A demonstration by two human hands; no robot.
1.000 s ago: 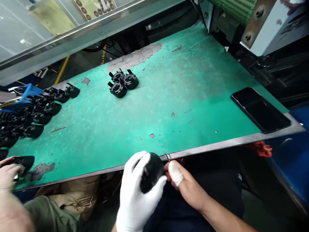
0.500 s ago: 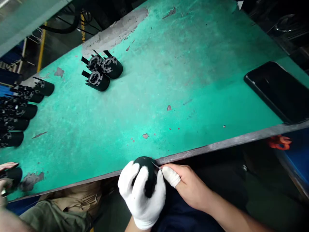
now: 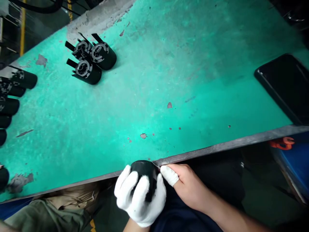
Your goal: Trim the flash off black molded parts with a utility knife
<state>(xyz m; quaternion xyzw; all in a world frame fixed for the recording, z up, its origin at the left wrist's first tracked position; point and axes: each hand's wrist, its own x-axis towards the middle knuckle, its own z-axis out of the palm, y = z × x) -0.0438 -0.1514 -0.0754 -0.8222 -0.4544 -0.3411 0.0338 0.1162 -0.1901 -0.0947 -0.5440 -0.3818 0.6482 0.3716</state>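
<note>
My left hand [image 3: 142, 199], in a white glove, is wrapped around a black cylindrical plastic part [image 3: 143, 166] at the table's front edge. The part's rounded end faces away from me, and my fingers hide much of its side. My right hand [image 3: 185, 183] is bare except for a white cover on the thumb. Its thumb and forefinger pinch a thin, pointed metal blade [image 3: 156, 164], whose tip meets the right rim of the black part. Most of the blade is hidden in the fingers.
Three black cylindrical parts with upright prongs [image 3: 88, 72] stand at the back left of the green table [image 3: 193, 80]. Several more [image 3: 26, 79] line the left edge. A black phone [image 3: 285, 87] lies at right. Orange-handled objects [image 3: 285, 143] sit below the edge. A neighbour's leg [image 3: 48, 216] shows lower left.
The view has shifted, so the table items appear farther left. The black part has tilted slightly in my left hand, showing more of its side. The blade remains at its rim.
</note>
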